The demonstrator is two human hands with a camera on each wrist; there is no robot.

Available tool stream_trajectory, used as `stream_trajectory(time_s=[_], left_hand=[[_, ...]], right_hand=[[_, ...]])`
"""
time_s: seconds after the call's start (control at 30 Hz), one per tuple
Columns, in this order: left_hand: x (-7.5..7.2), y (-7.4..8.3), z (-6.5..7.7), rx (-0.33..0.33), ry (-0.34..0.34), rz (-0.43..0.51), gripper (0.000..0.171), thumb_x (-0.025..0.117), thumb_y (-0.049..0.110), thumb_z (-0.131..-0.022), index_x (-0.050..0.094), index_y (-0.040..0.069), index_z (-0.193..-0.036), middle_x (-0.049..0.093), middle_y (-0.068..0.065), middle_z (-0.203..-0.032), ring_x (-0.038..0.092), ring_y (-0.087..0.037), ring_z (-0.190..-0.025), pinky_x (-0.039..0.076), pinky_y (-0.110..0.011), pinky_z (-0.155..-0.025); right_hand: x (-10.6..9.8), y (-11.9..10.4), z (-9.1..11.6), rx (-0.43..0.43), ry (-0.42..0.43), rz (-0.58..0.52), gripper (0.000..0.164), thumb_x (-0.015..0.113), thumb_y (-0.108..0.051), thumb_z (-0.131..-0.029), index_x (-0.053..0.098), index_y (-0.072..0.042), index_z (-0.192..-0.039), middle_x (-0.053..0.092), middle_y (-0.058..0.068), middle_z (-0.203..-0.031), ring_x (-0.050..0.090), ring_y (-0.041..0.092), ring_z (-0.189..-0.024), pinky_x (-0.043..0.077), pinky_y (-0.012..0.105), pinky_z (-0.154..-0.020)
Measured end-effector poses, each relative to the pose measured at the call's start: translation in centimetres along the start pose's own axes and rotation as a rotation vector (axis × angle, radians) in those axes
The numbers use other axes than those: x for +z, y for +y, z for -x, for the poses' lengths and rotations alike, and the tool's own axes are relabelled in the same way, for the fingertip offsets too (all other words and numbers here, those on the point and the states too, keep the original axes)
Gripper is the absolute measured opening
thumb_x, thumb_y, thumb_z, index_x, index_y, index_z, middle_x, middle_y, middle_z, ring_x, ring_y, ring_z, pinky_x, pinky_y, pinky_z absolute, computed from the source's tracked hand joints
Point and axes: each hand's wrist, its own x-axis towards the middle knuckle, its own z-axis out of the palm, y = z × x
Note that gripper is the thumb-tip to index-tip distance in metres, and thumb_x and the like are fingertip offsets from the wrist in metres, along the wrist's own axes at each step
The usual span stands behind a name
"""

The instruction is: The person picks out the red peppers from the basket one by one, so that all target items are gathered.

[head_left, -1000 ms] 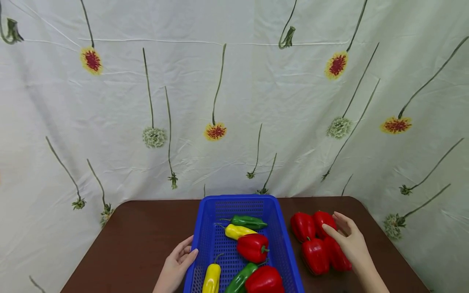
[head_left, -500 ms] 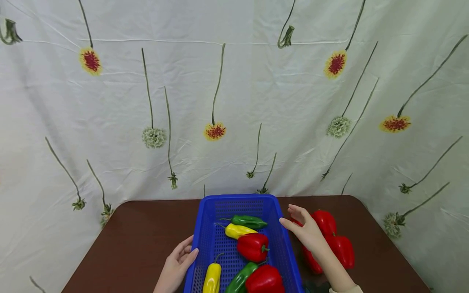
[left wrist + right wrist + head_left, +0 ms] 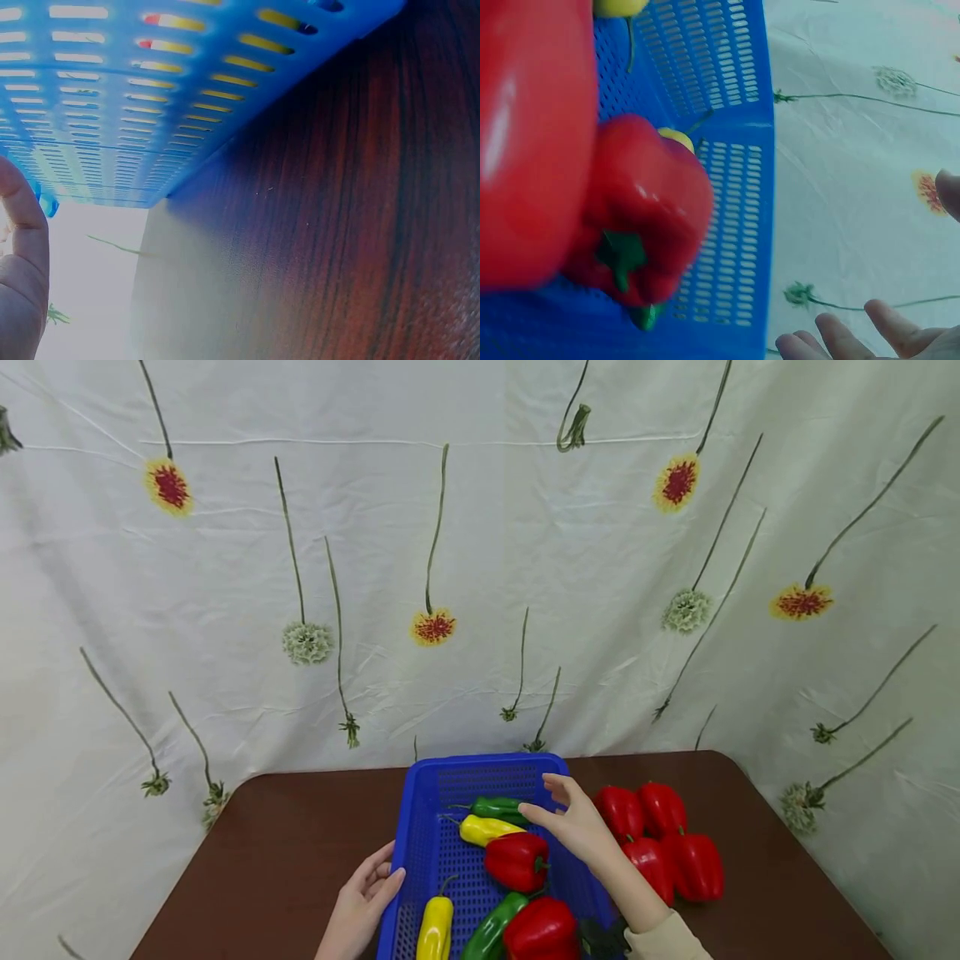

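Left hand [image 3: 358, 902]: pinches the rim of the blue basket [image 3: 480, 761].
Right hand [image 3: 572, 827]: spread wide over the basket.
Basket peppers [image 3: 516, 862]: left of right hand.
Table peppers [image 3: 693, 867]: red, right of right hand.
Table [image 3: 315, 827]: dark brown.
Cloth [image 3: 480, 543]: flower-printed, beyond both hands.
Change: right hand has moved left, off the table peppers.

On my left wrist feed I saw the slotted blue basket [image 3: 112, 105], yellow showing through, the dark table [image 3: 337, 187] alongside, fingers [image 3: 24, 214] far left.

Head camera faces forward and down from farthest back. Both wrist cameras view the shared basket [image 3: 402, 814] closely, left from outside.
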Motion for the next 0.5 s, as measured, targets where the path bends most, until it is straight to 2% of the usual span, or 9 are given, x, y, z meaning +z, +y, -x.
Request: stream_trajectory(time_s=[0.27,0.5], left_hand=[[0.1,0.1,0.0,0.013,0.005,0.000,0.056,0.064,0.017,-0.096,0.044,-0.004,-0.144,0.063,-0.008,-0.102,0.063,-0.002,-0.086,0.052,-0.017,-0.076],[0.2,0.2,0.0,-0.029,0.005,0.014,0.057,0.065,0.020,-0.095,0.045,0.000,-0.144,0.062,-0.010,-0.104,0.064,-0.003,-0.087,0.053,-0.018,-0.075]], right_hand=[[2.1,1.0,-0.2,0.049,-0.013,0.081,0.077,0.076,-0.036,-0.084,0.043,0.001,-0.142,0.046,0.026,-0.144,0.043,0.047,-0.132,0.041,0.062,-0.102],[3.2,2.2,-0.4,0.089,-0.036,0.169,0.080,0.077,-0.035,-0.082,0.041,0.007,-0.140,0.045,0.031,-0.140,0.047,0.049,-0.125,0.046,0.061,-0.096]])
